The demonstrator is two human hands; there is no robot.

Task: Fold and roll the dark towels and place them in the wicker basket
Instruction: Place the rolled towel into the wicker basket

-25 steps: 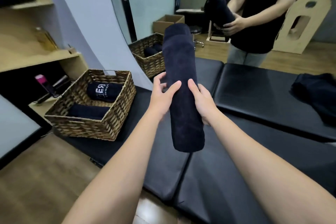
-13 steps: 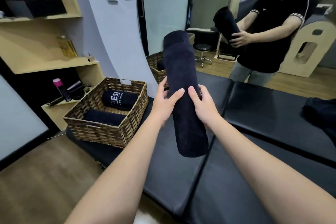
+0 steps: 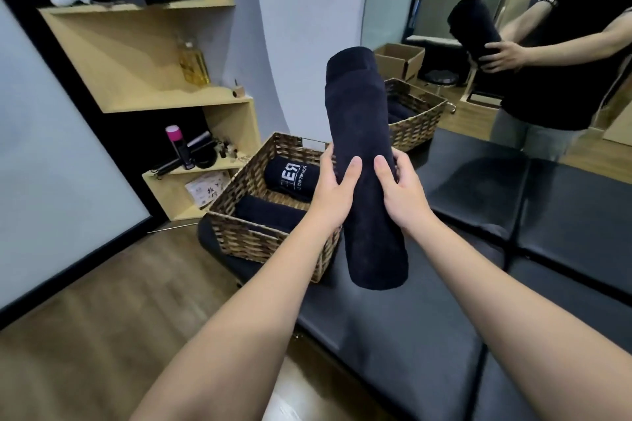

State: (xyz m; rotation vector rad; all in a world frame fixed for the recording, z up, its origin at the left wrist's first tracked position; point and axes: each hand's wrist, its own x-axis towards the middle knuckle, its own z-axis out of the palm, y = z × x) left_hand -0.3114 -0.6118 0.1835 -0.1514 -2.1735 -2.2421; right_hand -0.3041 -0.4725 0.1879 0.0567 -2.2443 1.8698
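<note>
Left hand (image 3: 333,191) and right hand (image 3: 403,193) are both gripping the dark navy rolled terry towel (image 3: 364,164) at mid-length, holding it near-upright in the air beside the rectangular woven wicker basket (image 3: 249,239). Two rolled dark towels (image 3: 270,214) are lying inside already. Judged: rolling done; this roll is awaiting placement.

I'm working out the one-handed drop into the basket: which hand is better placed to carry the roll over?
Left, probably. The left hand grips the rolled towel on the side nearest the wicker basket; the right hand would have to cross over.
</note>
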